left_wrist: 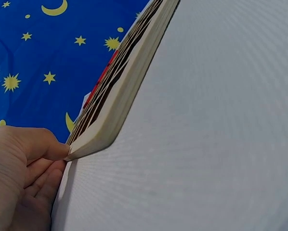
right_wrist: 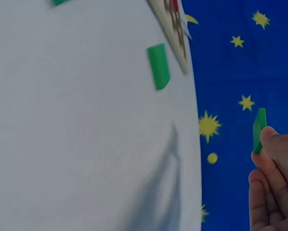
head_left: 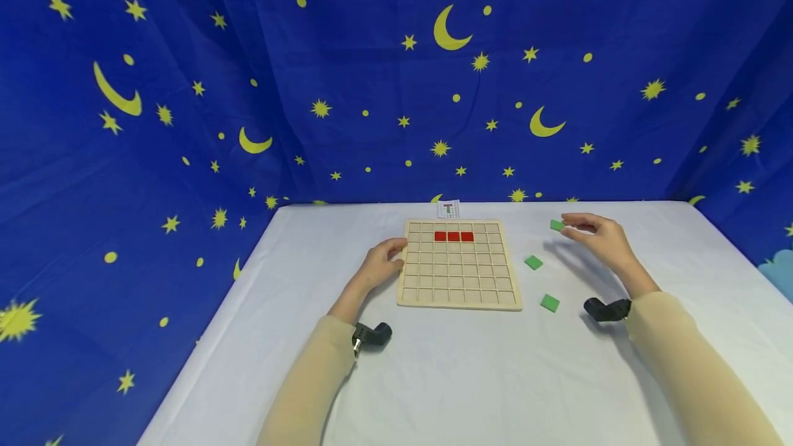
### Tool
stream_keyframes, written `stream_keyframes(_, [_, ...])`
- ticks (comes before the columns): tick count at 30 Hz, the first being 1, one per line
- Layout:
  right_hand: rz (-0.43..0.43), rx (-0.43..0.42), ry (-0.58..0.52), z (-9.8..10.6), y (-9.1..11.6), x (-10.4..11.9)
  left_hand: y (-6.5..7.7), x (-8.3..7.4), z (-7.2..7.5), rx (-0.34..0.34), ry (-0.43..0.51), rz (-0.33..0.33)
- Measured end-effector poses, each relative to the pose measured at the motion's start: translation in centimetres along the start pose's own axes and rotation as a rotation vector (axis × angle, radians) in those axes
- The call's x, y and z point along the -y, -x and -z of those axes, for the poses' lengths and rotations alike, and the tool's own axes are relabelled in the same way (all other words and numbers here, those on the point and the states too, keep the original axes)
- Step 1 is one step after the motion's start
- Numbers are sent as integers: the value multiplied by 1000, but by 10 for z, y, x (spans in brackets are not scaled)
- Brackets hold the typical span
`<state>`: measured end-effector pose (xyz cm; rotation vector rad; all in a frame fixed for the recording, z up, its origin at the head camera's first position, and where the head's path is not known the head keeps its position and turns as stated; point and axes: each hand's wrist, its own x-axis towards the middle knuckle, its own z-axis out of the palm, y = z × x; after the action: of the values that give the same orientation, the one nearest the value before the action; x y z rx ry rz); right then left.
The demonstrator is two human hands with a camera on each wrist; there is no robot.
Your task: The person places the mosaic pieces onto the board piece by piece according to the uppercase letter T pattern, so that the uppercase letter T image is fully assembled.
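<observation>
While our left hand (head_left: 376,266) grips the left side of the board (head_left: 455,270), its thumb and curled fingers at the rim, our right hand (head_left: 599,236) pinches a green tile (head_left: 557,224) between thumb and fingers, raised toward the far right corner of the tabletop (head_left: 471,370). The board lies near the tabletop's far edge, three red tiles (head_left: 453,236) side by side in its second row from that edge; two loose green tiles (head_left: 549,303) lie between it and the right edge. To seat our tile well, we should first check the small card (head_left: 449,208) just behind the board, then level the tile, square its sides to one cell and lower it without nudging the red tiles. Light left-hand pressure ought to stop the board sliding.
</observation>
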<state>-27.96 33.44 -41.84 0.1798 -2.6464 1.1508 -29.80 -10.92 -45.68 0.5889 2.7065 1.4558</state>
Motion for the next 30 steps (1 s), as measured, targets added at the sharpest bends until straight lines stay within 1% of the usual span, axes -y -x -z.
stream_keyframes(2, [1, 11, -17, -3, -7, 0, 0, 0, 0, -3, 1, -3])
stream_keyframes(3, [7, 6, -18, -7, -12, -3, -1, 0, 0, -4, 2, -6])
stream_keyframes(5, [25, 0, -22, -18, -24, -18, -1, 0, 0, -5, 3, -4])
stream_keyframes(6, [31, 8, -24, -21, -27, -16, -1, 0, 0, -6, 5, -2])
stream_keyframes(9, [53, 16, -44, -32, -31, -2, -1, -1, 0, -4, 13, 3])
stream_keyframes(10, [54, 32, -58, -35, -31, 6, -1, -1, 0, -2, 17, 6])
stream_keyframes(12, [53, 67, -87, -37, -28, 32, -1, -2, 0, 1, 22, 6])
stream_keyframes(15, [83, 93, -114, -47, -34, 42, -1, -2, 0, 5, 22, 7])
stream_keyframes(19, [93, 112, -156, -63, -40, 56, -1, -1, 0, 0, 13, 9])
stream_keyframes(23, [90, 134, -208, -81, -43, 68, 0, -1, 0, -1, 10, 10])
stream_keyframes(30, [53, 179, -279, -107, -43, 89, 0, 0, -1, 10, 13, 2])
